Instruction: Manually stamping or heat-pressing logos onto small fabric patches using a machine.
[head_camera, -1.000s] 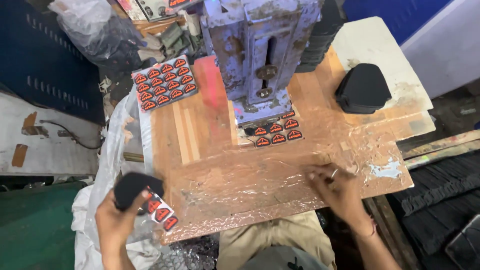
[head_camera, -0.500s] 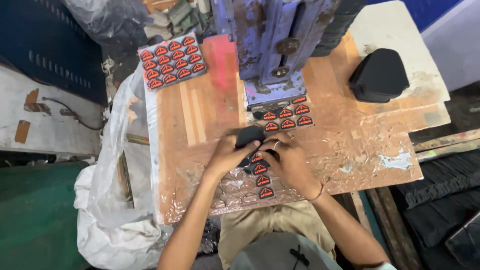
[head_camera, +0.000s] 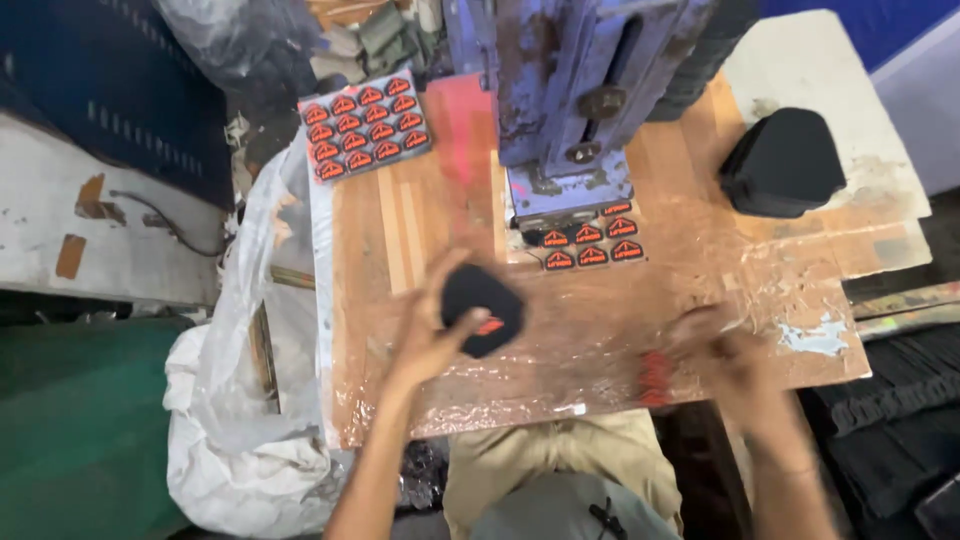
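Above the scuffed wooden worktop (head_camera: 420, 230), the left hand (head_camera: 435, 335) grips a black fabric piece (head_camera: 482, 308), fingers (head_camera: 470, 322) wrapped around its near edge. The blurred right hand (head_camera: 735, 355) holds a red-and-black label strip (head_camera: 655, 378); I cannot tell how tightly.

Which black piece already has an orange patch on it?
The black piece held in the left hand, over the middle of the table. An orange patch shows at its lower edge. The black stack at the far right corner shows none.

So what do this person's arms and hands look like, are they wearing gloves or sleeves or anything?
No gloves: both the left hand and the right hand are bare, and so are both forearms, with no sleeve showing anywhere in view. The right hand is badly blurred, so I can't tell whether a ring or wristband is worn there. The left wrist looks plain, with no watch or band.
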